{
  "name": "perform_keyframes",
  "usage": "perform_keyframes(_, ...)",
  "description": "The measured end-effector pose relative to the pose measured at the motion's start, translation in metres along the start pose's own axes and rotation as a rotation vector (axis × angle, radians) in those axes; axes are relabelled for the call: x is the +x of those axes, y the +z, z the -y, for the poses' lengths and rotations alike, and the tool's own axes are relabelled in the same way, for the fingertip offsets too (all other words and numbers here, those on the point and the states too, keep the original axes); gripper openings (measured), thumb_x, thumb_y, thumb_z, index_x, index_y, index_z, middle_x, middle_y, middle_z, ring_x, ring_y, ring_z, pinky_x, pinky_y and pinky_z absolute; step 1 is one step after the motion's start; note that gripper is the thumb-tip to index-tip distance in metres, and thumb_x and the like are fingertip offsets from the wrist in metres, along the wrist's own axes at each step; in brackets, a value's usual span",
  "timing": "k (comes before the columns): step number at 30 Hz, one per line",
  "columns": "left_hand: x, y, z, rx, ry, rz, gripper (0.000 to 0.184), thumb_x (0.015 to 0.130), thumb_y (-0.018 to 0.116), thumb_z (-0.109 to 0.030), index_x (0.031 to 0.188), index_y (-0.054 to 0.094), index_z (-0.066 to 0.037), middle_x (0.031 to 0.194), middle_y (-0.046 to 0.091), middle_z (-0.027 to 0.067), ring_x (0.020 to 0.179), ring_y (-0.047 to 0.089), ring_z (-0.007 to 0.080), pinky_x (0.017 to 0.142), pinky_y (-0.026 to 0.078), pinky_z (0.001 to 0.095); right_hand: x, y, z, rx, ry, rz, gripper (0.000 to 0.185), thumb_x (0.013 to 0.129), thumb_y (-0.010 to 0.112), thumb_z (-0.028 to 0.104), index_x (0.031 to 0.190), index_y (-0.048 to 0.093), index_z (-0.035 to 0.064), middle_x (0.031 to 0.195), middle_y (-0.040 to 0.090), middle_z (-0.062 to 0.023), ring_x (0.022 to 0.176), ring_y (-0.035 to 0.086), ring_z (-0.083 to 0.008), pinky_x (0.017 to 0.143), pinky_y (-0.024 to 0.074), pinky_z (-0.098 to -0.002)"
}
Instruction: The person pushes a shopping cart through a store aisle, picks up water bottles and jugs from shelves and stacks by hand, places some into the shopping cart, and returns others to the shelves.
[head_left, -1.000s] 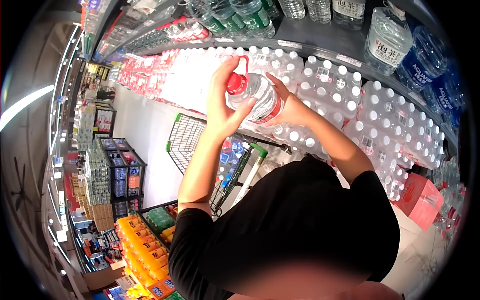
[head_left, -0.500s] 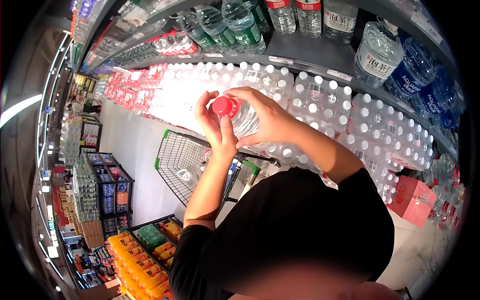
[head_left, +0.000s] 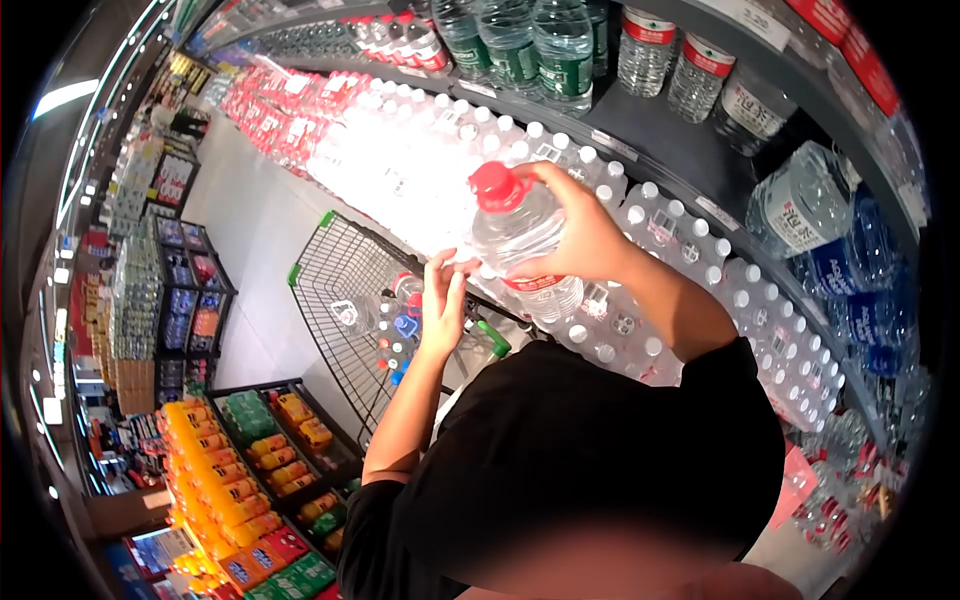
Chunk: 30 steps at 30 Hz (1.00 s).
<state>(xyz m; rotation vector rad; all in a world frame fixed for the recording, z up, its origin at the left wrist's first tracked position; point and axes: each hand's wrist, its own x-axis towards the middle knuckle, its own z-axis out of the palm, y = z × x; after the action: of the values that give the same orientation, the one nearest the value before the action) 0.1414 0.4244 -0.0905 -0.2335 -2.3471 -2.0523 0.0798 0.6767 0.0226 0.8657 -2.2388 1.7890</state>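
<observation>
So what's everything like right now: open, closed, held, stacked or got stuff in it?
Right hand: gripping the big bottle.
Left hand: open, holding nothing that shows.
Big bottle: held, red cap on.
Shopping cart: has several bottles in it.
White-capped bottles: capped, packed close together.
Green-labelled bottles: standing on the shelf.
Orange drinks: stacked up.

Held bottle: 1 | shopping cart: 1 | hands: 2
</observation>
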Motion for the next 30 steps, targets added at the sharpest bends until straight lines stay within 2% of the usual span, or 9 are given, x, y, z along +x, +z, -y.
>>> perform_keyframes(4, -0.069, -0.047, 0.065, 0.463, -0.159, -0.168, 0.017, 0.098, 0.056, -0.013, 0.106, 0.062, 0.0, 0.092, 0.07, 0.0129, 0.088, 0.068, 0.02, 0.079, 0.052, 0.0318, 0.015, -0.038, -0.019, 0.174, 0.041, -0.174, 0.092, 0.053, 0.094, 0.018, 0.13, 0.048, 0.0007, 0.121, 0.059, -0.0119, 0.114, 0.058, -0.019, 0.099, 0.0455, -0.0335)
perform_keyframes(6, -0.111, -0.059, 0.081, 0.64, -0.223, -0.202, 0.017, 0.098, 0.056, -0.015, 0.104, 0.063, -0.001, 0.089, 0.07, 0.0142, 0.084, 0.069, 0.0254, 0.075, 0.052, 0.0332, 0.021, -0.061, -0.023, 0.083, -0.072, -0.316, 0.096, 0.052, 0.096, 0.018, 0.132, 0.046, -0.0003, 0.121, 0.059, -0.0119, 0.113, 0.058, -0.0206, 0.099, 0.0463, -0.0348)
perform_keyframes(7, -0.128, -0.059, 0.083, 0.662, -0.294, -0.205, 0.017, 0.097, 0.057, -0.017, 0.104, 0.063, -0.002, 0.089, 0.07, 0.0139, 0.083, 0.069, 0.0263, 0.074, 0.052, 0.0342, 0.024, -0.077, -0.017, -0.358, -0.221, -0.368, 0.098, 0.052, 0.097, 0.019, 0.133, 0.045, -0.0017, 0.122, 0.059, -0.0133, 0.114, 0.058, -0.0223, 0.098, 0.0473, -0.037)
perform_keyframes(12, -0.188, -0.052, 0.135, 0.736, -0.491, -0.16, 0.023, 0.097, 0.056, -0.03, 0.102, 0.064, -0.01, 0.086, 0.068, 0.0174, 0.081, 0.067, 0.0365, 0.07, 0.051, 0.0449, 0.052, -0.112, -0.06, -0.53, -0.667, -0.489, 0.096, 0.051, 0.097, 0.02, 0.131, 0.047, 0.0007, 0.13, 0.054, -0.0182, 0.119, 0.054, -0.0315, 0.102, 0.0441, -0.0429)
perform_keyframes(15, -0.194, -0.044, 0.15, 0.825, -0.616, -0.072, 0.024, 0.098, 0.052, -0.033, 0.102, 0.063, -0.012, 0.079, 0.066, 0.021, 0.079, 0.064, 0.0439, 0.07, 0.05, 0.0494, 0.058, -0.126, -0.088, -0.882, -0.563, -0.525, 0.093, 0.053, 0.096, 0.023, 0.131, 0.049, 0.0001, 0.132, 0.053, -0.0169, 0.119, 0.054, -0.0333, 0.102, 0.043, -0.0433)
perform_keyframes(19, -0.19, -0.045, 0.151, 0.588, -0.487, -0.274, 0.022, 0.091, 0.058, -0.01, 0.113, 0.058, -0.006, 0.077, 0.063, 0.014, 0.072, 0.063, 0.0335, 0.068, 0.05, 0.0411, 0.072, -0.143, -0.13, -0.821, -0.226, -0.573, 0.092, 0.051, 0.097, 0.026, 0.127, 0.052, -0.0016, 0.125, 0.057, -0.0167, 0.116, 0.055, -0.0317, 0.101, 0.0426, -0.043)
perform_keyframes(22, -0.191, -0.046, 0.151, 0.615, -0.29, -0.302, 0.039, 0.084, 0.049, 0.007, 0.122, 0.054, -0.002, 0.102, 0.058, 0.0184, 0.096, 0.06, 0.0346, 0.083, 0.049, 0.0395, 0.091, -0.158, -0.142, -0.763, -0.222, -0.74, 0.082, 0.058, 0.094, 0.021, 0.125, 0.054, -0.0032, 0.124, 0.058, -0.0179, 0.114, 0.055, -0.0308, 0.099, 0.0436, -0.0394)
perform_keyframes(27, -0.19, -0.045, 0.148, 0.67, -0.231, -0.328, 0.052, 0.079, 0.045, 0.012, 0.128, 0.052, -0.003, 0.117, 0.053, 0.0208, 0.11, 0.053, 0.0401, 0.096, 0.045, 0.0424, 0.111, -0.158, -0.173, -0.37, -0.256, -0.814, 0.073, 0.063, 0.092, 0.018, 0.122, 0.055, -0.0059, 0.119, 0.061, -0.0146, 0.107, 0.059, -0.0233, 0.095, 0.0458, -0.0362)
perform_keyframes(30, -0.191, -0.045, 0.142, 0.704, -0.247, -0.297, 0.055, 0.076, 0.045, 0.012, 0.129, 0.051, -0.003, 0.12, 0.052, 0.0216, 0.114, 0.051, 0.0414, 0.099, 0.042, 0.0442, 0.121, -0.152, -0.169, -0.553, -0.06, -0.72, 0.073, 0.066, 0.09, 0.018, 0.124, 0.053, -0.0057, 0.122, 0.06, -0.0151, 0.107, 0.06, -0.0228, 0.095, 0.0464, -0.0349)
